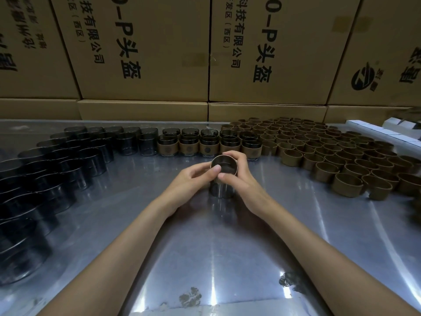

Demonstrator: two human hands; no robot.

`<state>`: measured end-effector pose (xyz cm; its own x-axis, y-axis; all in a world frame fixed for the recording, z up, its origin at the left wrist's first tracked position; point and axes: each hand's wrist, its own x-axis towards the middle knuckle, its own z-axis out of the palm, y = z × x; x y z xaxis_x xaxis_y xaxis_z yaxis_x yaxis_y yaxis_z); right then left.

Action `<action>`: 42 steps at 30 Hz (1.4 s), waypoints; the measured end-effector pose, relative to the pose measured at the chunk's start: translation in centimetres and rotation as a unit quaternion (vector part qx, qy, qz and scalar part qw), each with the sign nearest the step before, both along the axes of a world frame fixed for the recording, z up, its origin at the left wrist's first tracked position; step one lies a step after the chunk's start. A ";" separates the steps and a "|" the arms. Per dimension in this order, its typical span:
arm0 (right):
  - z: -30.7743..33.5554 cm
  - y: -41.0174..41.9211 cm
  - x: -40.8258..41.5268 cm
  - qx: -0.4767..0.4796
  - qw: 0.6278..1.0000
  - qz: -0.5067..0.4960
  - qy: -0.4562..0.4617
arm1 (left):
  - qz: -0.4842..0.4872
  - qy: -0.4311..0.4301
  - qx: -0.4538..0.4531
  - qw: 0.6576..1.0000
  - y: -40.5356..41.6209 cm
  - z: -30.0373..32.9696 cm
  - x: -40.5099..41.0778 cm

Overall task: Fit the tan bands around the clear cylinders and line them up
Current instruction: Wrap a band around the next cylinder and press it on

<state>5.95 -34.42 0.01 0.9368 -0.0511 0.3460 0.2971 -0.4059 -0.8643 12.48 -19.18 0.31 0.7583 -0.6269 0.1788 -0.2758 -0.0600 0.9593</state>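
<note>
Band going onto a cylinder at frame centre.
Left hand (193,176) and right hand (237,172) pinch the tan band (224,165) with curled fingers, seating it squarely atop the clear cylinder (219,190) standing on the bench (205,247).

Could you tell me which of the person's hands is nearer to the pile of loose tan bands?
Right. The right hand grips the cylinder on the side facing the loose tan bands; the left hand grips the far side.

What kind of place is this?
Probably a factory packing bench: stacked cartons behind a metal table, with many clear cylinders and tan bands waiting to be put together.
</note>
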 end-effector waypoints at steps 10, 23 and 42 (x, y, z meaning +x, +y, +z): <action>-0.5 -0.8 0.5 0.144 0.986 0.014 0.081 | 0.024 -0.060 0.106 0.992 -0.7 -0.8 0.2; -0.3 -0.7 0.1 0.200 0.975 -0.008 0.096 | 0.038 -0.082 0.069 0.994 -1.0 -1.1 0.1; -0.2 -1.2 -0.2 0.230 0.969 -0.038 0.080 | 0.068 0.078 -0.096 0.990 -1.4 -1.0 0.3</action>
<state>5.78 -35.59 -0.19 0.9639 -0.2370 0.1210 0.1287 0.0175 -0.9915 12.74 -20.55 -0.71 0.8608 -0.4836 0.1586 -0.1244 0.1023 0.9869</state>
